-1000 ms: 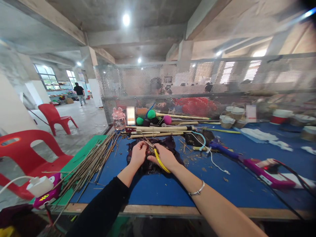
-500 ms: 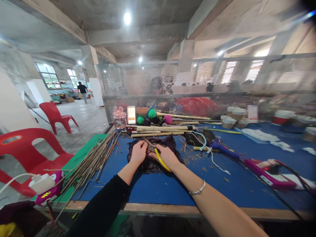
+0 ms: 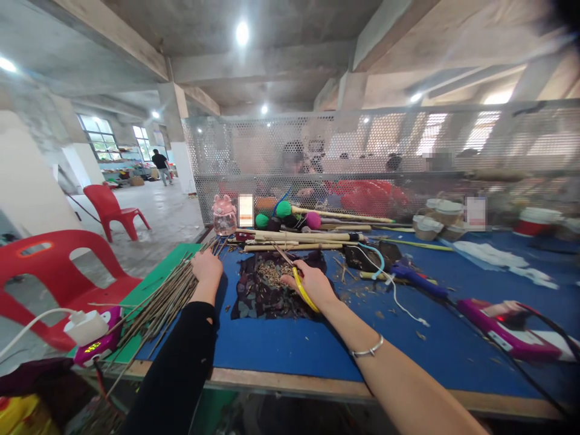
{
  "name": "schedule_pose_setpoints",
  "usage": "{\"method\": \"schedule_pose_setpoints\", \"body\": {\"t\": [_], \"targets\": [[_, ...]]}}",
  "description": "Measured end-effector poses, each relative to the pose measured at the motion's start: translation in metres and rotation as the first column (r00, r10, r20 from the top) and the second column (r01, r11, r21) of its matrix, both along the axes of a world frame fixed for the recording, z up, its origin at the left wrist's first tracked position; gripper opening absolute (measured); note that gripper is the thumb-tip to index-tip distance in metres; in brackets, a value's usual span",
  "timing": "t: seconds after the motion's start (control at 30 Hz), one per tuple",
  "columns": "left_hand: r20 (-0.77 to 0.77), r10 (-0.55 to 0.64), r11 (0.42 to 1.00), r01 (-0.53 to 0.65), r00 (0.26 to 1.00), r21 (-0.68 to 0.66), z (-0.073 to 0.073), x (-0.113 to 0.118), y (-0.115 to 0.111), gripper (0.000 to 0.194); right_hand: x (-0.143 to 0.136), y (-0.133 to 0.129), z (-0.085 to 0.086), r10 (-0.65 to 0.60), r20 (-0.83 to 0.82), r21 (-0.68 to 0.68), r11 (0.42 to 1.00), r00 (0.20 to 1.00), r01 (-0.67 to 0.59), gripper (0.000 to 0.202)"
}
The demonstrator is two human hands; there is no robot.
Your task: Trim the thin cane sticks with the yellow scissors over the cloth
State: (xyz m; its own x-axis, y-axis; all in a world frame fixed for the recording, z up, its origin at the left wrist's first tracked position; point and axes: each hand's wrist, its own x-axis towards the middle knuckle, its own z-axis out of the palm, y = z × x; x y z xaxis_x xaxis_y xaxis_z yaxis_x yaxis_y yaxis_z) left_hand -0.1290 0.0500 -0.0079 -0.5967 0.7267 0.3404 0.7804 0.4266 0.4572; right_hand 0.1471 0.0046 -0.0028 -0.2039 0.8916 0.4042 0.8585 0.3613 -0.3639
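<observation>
My right hand (image 3: pixel 310 286) is wrapped round yellow-handled scissors (image 3: pixel 304 291), whose blades point up and left above a dark patterned cloth (image 3: pixel 247 300). A heap of short brown stem pieces (image 3: pixel 272 273) lies on this cloth, just left of the scissors. Farther left, my left hand (image 3: pixel 207 267) is closed over the upper end of a pile of long thin brown sticks (image 3: pixel 170 294). Its fingertips are partly hidden among them, so how many sticks it grips cannot be made out.
Behind the cloth lie pale thick canes (image 3: pixel 294 237), coloured balls and a pink bottle (image 3: pixel 224 215). To the right are a blue-handled tool (image 3: pixel 417 279), a white cord and a purple power box (image 3: pixel 502 329). A perforated metal screen (image 3: pixel 254 145) stands behind. Red chairs (image 3: pixel 58 278) are left.
My left hand has left the cloth and moved left onto the stick pile, uncovering the cut pieces. My right hand stays over the cloth with the scissors. The view has shifted slightly.
</observation>
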Motion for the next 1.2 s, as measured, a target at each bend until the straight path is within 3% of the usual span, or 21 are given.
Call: {"method": "schedule_pose_setpoints", "body": {"t": [0.23, 0.47, 0.63, 0.77, 0.87, 0.97, 1.07, 1.13, 1.2], "targets": [[0.083, 0.072, 0.993, -0.064, 0.994, -0.095, 0.000, -0.009, 0.003, 0.024, 0.002, 0.000, 0.001, 0.043, -0.017, -0.012, 0.999, 0.999, -0.043, 0.039], [0.057, 0.061, 0.998, -0.061, 0.996, 0.005, 0.024, 0.002, -0.009, 0.034, 0.005, 0.002, 0.002, 0.044, -0.048, 0.008, 0.999, 0.998, -0.043, 0.040], [-0.022, 0.025, 0.983, -0.021, 0.999, 0.184, 0.044, 0.034, -0.029, 0.034, 0.004, 0.001, 0.002, 0.019, -0.068, 0.039, 0.999, 0.998, -0.017, 0.039], [-0.112, -0.094, 0.924, 0.128, 0.989, 0.361, 0.052, 0.069, -0.048, 0.033, 0.004, 0.003, 0.003, 0.004, -0.157, 0.065, 0.998, 0.988, 0.006, 0.036], [-0.203, -0.225, 0.802, 0.300, 0.953, 0.517, 0.051, 0.084, -0.059, 0.030, 0.007, 0.005, 0.005, 0.000, -0.271, 0.086, 0.996, 0.963, 0.024, 0.032], [-0.410, -0.338, 0.571, 0.531, 0.847, 0.626, 0.046, 0.091, -0.069, 0.024, 0.008, 0.006, 0.007, 0.038, -0.438, 0.099, 0.995, 0.898, 0.006, 0.031], [-0.663, -0.417, 0.289, 0.783, 0.621, 0.551, 0.040, 0.105, -0.082, 0.023, 0.003, 0.006, 0.009, 0.123, -0.659, 0.063, 0.992, 0.742, -0.108, 0.030], [-0.781, -0.468, 0.112, 0.905, 0.413, 0.411, 0.035, 0.121, -0.093, 0.027, 0.001, 0.007, 0.011, 0.102, -0.818, -0.027, 0.976, 0.566, -0.214, 0.032], [-0.832, -0.504, -0.011, 0.962, 0.231, 0.274, 0.031, 0.137, -0.103, 0.028, 0.003, 0.010, 0.014, 0.002, -0.940, -0.106, 0.948, 0.341, -0.299, 0.035]]}}
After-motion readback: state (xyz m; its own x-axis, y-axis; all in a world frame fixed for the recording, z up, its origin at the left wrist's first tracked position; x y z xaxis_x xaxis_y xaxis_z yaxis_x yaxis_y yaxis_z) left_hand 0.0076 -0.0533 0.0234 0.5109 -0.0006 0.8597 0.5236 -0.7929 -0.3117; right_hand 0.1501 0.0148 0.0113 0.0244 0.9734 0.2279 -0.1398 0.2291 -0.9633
